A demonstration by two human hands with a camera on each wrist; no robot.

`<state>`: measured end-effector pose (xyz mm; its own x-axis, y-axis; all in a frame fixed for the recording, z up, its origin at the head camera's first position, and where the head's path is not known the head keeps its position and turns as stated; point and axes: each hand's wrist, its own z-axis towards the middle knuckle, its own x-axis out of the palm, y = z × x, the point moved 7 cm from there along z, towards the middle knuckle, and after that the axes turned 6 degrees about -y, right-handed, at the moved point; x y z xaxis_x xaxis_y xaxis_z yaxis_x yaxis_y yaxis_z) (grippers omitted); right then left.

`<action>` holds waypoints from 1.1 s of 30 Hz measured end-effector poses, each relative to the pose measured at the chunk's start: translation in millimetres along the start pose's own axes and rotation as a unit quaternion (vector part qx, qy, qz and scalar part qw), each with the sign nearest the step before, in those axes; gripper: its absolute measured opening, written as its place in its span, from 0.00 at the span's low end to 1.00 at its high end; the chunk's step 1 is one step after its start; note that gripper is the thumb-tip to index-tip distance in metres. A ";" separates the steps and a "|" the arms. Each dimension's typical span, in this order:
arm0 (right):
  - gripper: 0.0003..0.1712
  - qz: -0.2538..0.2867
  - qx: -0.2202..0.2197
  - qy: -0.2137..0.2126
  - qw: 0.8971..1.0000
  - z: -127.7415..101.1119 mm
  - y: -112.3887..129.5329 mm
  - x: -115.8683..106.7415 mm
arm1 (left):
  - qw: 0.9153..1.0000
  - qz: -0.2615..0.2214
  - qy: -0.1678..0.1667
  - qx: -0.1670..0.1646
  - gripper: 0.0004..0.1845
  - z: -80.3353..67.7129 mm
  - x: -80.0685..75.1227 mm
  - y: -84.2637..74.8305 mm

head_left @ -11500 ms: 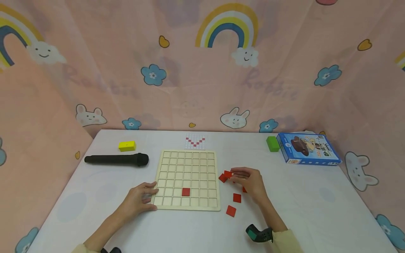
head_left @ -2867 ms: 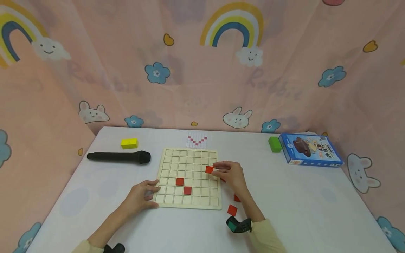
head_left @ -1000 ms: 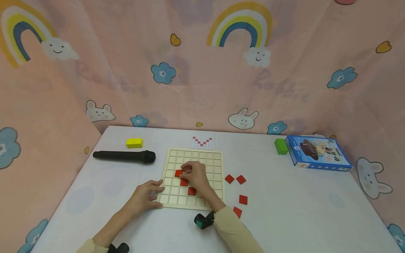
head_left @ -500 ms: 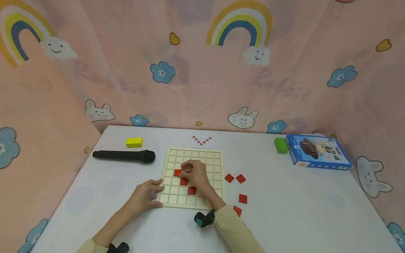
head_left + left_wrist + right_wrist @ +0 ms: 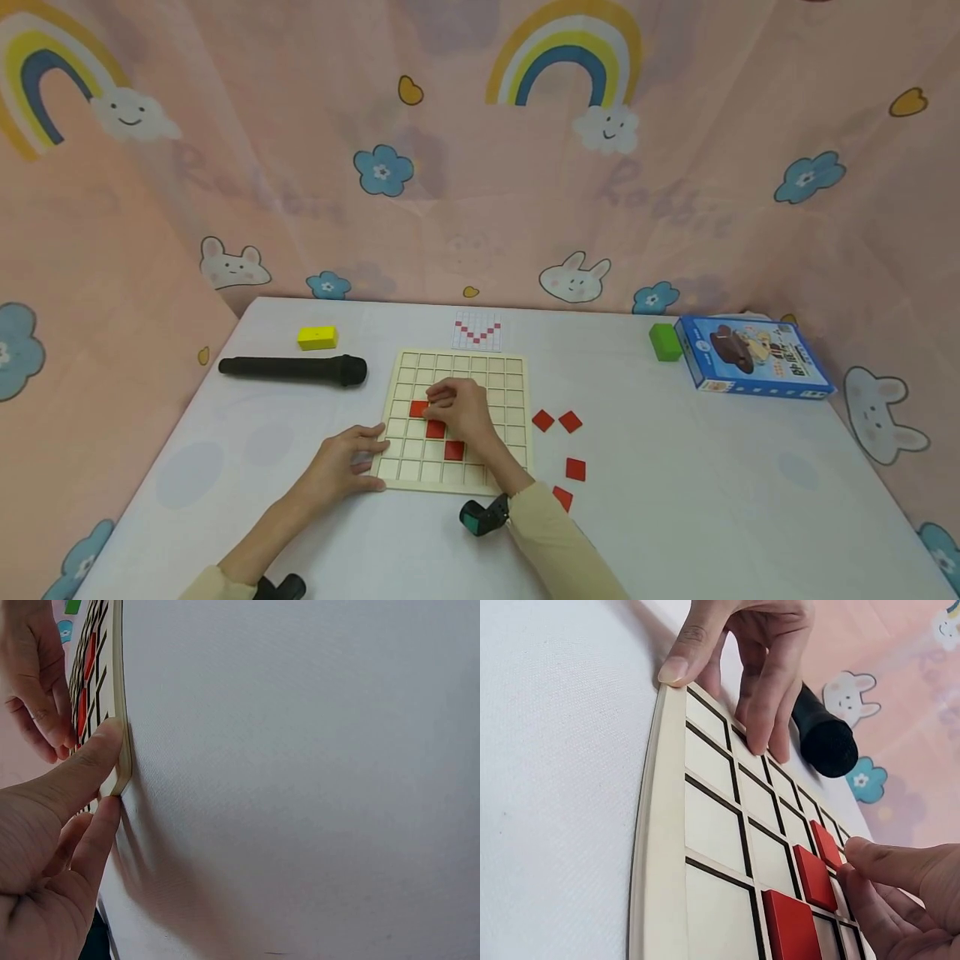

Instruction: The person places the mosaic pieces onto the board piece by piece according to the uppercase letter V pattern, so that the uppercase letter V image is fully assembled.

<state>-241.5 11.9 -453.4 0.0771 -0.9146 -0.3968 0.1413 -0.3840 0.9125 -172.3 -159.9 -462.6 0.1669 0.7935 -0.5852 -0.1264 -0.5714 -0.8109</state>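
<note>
Right hand (image 5: 461, 410): fingertips pinching red tile (image 5: 418, 408) in grid board (image 5: 510, 463), left of centre.
Left hand (image 5: 347, 460): fingers straight, pressing board's near-left corner.
Tile handling: probably light, stiff; grip edges.

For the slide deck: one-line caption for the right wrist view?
Left hand steadies the wooden grid board while right-hand fingertips touch the farthest of three red tiles set diagonally in it.
</note>
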 end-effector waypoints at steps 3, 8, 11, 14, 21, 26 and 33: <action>0.11 0.005 0.008 -0.002 1.000 -0.5 -2.5 -5.2 | 1.000 -0.002 -0.003 -0.005 0.30 0.0 -0.2 0.3; 0.13 0.012 0.020 -0.005 1.000 -2.7 -7.4 -23.1 | 1.000 -0.004 -0.009 -0.017 0.31 0.6 -0.9 -1.5; 0.14 0.019 0.030 -0.006 0.999 -6.1 -11.1 -36.7 | 1.000 -0.001 -0.013 -0.023 0.31 0.2 -1.3 -1.8; 0.15 0.033 0.042 0.001 0.999 -11.8 -16.6 -51.4 | 1.000 -0.001 -0.015 -0.027 0.31 -0.9 -1.2 0.0; 0.18 0.005 0.047 0.009 0.999 -31.3 -36.6 -101.0 | 0.999 -0.030 -0.008 -0.021 0.31 -2.9 1.3 2.3; 0.19 -0.026 0.037 0.002 0.999 -43.3 -51.9 -143.7 | 0.999 -0.027 -0.014 -0.028 0.32 -2.8 1.8 2.3; 0.24 -0.063 0.036 0.049 0.996 -40.4 -90.9 -185.3 | 0.999 -0.033 -0.010 -0.017 0.32 -3.0 1.0 2.0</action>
<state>-228.7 221.3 -466.9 0.1591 -0.8433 -0.5133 0.0855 -0.5062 0.8582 -169.4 -160.9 -464.8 0.1538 0.8338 -0.5302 -0.0829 -0.5238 -0.8478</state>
